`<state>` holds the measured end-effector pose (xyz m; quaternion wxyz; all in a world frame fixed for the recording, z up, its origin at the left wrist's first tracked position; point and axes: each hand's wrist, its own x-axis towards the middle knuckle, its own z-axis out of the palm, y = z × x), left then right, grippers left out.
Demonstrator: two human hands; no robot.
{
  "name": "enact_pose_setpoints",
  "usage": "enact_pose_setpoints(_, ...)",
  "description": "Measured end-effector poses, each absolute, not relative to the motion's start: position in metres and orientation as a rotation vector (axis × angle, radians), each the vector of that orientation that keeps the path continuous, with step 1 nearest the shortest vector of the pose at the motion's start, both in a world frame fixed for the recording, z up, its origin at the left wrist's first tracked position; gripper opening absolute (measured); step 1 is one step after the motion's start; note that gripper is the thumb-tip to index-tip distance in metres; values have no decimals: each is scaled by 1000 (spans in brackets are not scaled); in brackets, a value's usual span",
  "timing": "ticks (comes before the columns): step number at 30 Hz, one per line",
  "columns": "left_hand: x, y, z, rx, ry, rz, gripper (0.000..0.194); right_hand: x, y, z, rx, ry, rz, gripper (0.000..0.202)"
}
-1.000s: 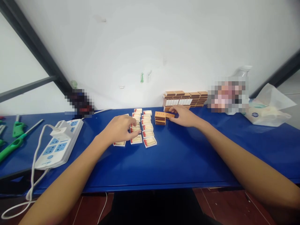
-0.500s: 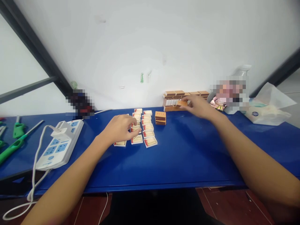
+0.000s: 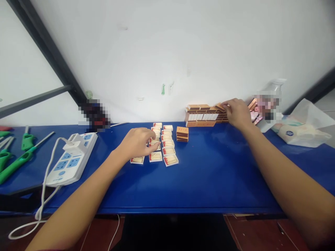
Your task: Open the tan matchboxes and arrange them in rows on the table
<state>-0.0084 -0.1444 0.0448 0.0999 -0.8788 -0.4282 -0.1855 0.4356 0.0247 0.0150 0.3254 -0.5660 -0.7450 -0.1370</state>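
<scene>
My right hand [image 3: 237, 113] pinches an orange-and-brown matchbox [image 3: 220, 107] at the upper right part of a stack of matchboxes [image 3: 200, 123] against the wall. The box is tilted, and my fingers cover its right end. White box ends show in the stack's middle layer. Over the columns of open matchbox trays [image 3: 170, 160], full of red-tipped matches, my left hand [image 3: 137, 142] is held with thumb and fingers apart, gripping nothing. It hides part of the left trays. Between the trays and the wall stack stands a short pile of closed matchboxes [image 3: 182, 134].
A white power strip [image 3: 75, 164] with a plugged-in adapter and looped cable lies at left, near green long-necked lighters [image 3: 18, 162]. At right are a tissue pack [image 3: 295, 134] and a partly blurred container [image 3: 269, 122]. The blue table [image 3: 199, 184] meets a white wall [image 3: 146, 52].
My right hand has carried the matchbox rightward and slightly up, from the stack's front to its upper right part. My left hand stays over the trays. The view has shifted slightly.
</scene>
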Motion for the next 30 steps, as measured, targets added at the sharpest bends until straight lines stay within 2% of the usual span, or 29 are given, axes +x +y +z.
enact_pose_setpoints(16, -7, -145, 45, -2583, -1260, -508, 33, 438, 9, 9, -1492, -1878, -378, 31)
enact_pose_setpoints(24, -7, -146, 45, -2590, -1237, -543, 32, 428, 6, 10, -1515, -1628, -122, 32)
enact_pose_setpoints(30, -8, -145, 44, -2579, -1231, -542, 28, 430, 6, 12, -1453, -1598, -78, 45)
